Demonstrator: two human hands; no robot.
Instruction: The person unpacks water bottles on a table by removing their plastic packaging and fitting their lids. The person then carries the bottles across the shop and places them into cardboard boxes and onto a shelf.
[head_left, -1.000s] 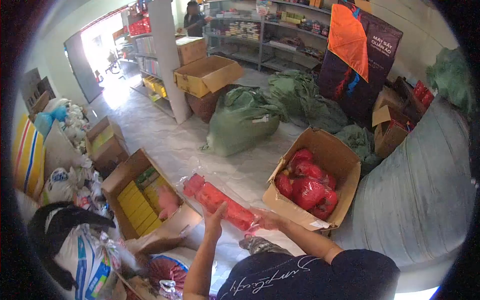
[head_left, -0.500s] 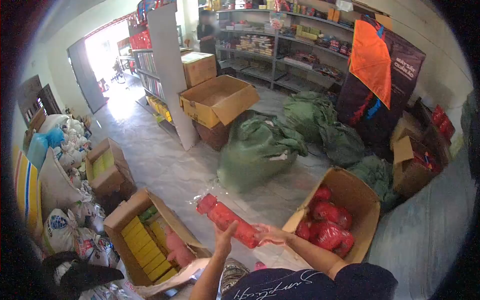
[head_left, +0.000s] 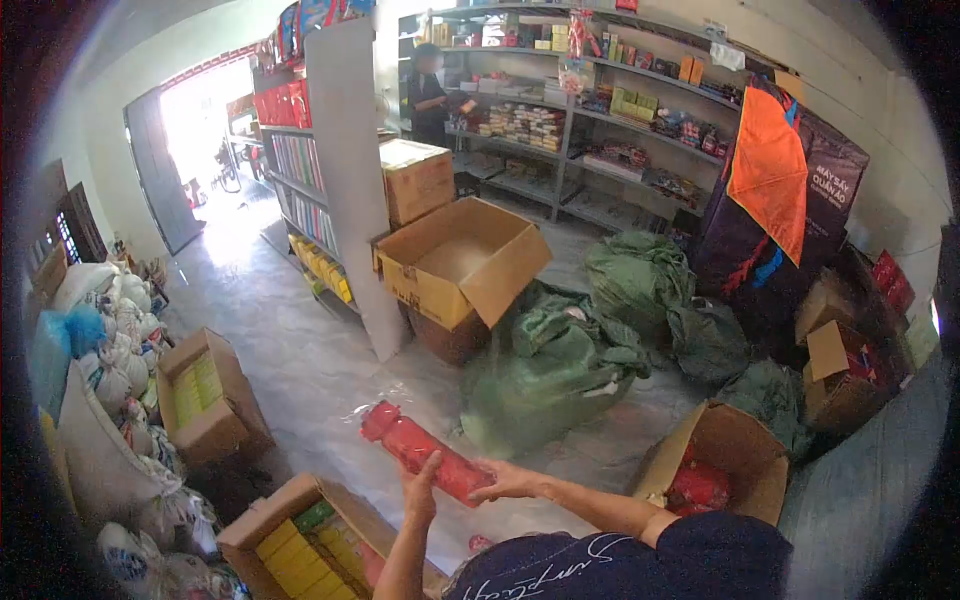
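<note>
A red bottle (head_left: 428,452) in clear plastic wrap is held at a slant in front of me, its narrower capped end pointing up and to the left. My left hand (head_left: 420,486) grips it from below, thumb lying along its side. At the lower right end, my right hand (head_left: 508,481) has its fingers closed on the bottle's base. Right of my arm is an open cardboard box (head_left: 735,440) with red wrapped items (head_left: 697,487) inside. Another open box (head_left: 290,497) at lower left holds yellow packs (head_left: 300,560) and something pink, partly hidden by my left forearm.
Green sacks (head_left: 560,380) lie on the floor ahead, beside a large open carton (head_left: 455,265). White bags (head_left: 125,340) line the left wall near a box of light-green packs (head_left: 200,390). Beyond are stocked shelves (head_left: 560,120), where a person (head_left: 428,95) stands.
My view has tilted up, so the boxes and sacks sit lower in the frame. Both hands keep hold of the bottle, which appears slightly further left. The person at the shelves now shows more clearly.
</note>
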